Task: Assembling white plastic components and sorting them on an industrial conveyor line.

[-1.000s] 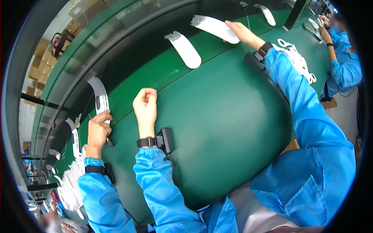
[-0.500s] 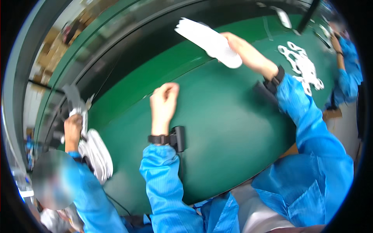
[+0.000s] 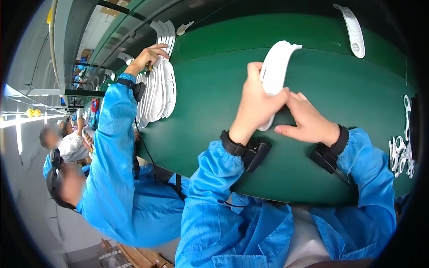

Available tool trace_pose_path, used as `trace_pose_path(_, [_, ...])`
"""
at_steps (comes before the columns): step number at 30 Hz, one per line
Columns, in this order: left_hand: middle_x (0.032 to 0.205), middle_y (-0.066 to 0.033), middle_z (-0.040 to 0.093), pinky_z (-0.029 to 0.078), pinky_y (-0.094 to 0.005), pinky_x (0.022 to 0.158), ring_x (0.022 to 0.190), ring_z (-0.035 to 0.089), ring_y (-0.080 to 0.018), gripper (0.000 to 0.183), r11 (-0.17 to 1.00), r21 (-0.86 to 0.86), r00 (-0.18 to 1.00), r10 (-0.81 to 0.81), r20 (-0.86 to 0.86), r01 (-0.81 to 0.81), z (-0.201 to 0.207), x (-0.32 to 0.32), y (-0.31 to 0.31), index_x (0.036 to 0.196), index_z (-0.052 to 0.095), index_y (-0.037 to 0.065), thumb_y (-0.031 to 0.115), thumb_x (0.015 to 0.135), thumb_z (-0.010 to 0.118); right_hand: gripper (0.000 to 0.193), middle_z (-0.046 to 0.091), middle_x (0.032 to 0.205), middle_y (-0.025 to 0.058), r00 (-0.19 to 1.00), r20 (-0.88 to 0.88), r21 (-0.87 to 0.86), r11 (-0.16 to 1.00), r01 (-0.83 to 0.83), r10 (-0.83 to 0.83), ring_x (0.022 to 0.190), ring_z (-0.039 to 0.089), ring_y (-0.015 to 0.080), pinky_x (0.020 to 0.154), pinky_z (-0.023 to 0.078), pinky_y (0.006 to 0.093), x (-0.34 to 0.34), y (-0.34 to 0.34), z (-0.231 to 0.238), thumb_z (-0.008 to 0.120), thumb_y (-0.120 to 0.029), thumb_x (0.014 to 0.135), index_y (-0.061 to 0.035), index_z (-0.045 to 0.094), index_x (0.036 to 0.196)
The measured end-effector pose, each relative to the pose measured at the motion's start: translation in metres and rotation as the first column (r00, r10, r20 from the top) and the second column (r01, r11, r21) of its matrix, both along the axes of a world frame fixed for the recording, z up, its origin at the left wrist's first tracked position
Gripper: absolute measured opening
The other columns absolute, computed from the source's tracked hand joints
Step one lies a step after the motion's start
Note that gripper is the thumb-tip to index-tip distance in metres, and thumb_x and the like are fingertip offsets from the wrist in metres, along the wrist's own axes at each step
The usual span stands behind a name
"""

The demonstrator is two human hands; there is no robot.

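Note:
A long, curved white plastic shell [image 3: 276, 67] with a notched upper end stands over the green table, in the grip of my left hand [image 3: 255, 103]. My left fingers wrap its left edge and the thumb crosses its front, hiding much of the lower half. Just right of it is my right hand [image 3: 312, 118], thumb apart from the fingers; its fingertips meet my left thumb beside the shell. Whether they also touch the shell I cannot tell.
The green table [image 3: 214, 76] spreads around my hands. At left, a co-worker's hand [image 3: 149, 58] reaches over a row of white shells [image 3: 156, 94]. Another white shell [image 3: 354, 33] lies at the far right. White ring-ended parts [image 3: 399, 154] are heaped near the right edge.
My view has turned toward the left. The shell, earlier in my right hand, is now in my left. My right hand has let go and stays beside it, and both hands have come together.

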State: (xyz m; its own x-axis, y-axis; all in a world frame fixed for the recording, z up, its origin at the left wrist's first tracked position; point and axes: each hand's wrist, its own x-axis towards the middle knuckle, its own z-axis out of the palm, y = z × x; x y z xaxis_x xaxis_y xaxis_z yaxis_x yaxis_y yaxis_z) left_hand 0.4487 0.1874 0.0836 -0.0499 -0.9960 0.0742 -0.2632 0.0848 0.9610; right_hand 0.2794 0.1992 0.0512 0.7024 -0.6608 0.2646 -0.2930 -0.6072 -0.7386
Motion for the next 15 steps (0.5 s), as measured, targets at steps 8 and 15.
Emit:
trace_pose_path(8, [0.098, -0.0169, 0.058, 0.053, -0.0435, 0.066, 0.083, 0.064, -0.0375, 0.074, 0.898, -0.418, 0.363, 0.439, 0.822, -0.138, 0.02, 0.092, 0.004, 0.126, 0.047, 0.006, 0.035, 0.068, 0.083, 0.054, 0.059, 0.104, 0.0094, 0.998, 0.061, 0.138, 0.99, -0.014, 0.005, 0.095, 0.055, 0.0255, 0.088, 0.039, 0.0377, 0.003, 0.008, 0.002, 0.066, -0.017, 0.08, -0.0059, 0.047, 0.129])
trace_pose_path(15, [0.097, -0.0158, 0.053, 0.046, -0.0456, 0.073, 0.091, 0.058, -0.0349, 0.079, 0.819, -0.523, -0.09, 0.517, 0.851, -0.236, -0.007, 0.184, 0.003, 0.131, 0.047, 0.009, 0.042, 0.068, 0.081, 0.039, 0.06, 0.098, 0.0065, 0.999, 0.033, 0.092, 0.996, -0.004, 0.001, 0.096, 0.055, 0.0241, 0.088, 0.038, 0.037, 0.011, 0.013, 0.005, 0.066, -0.016, 0.08, -0.008, 0.056, 0.117])
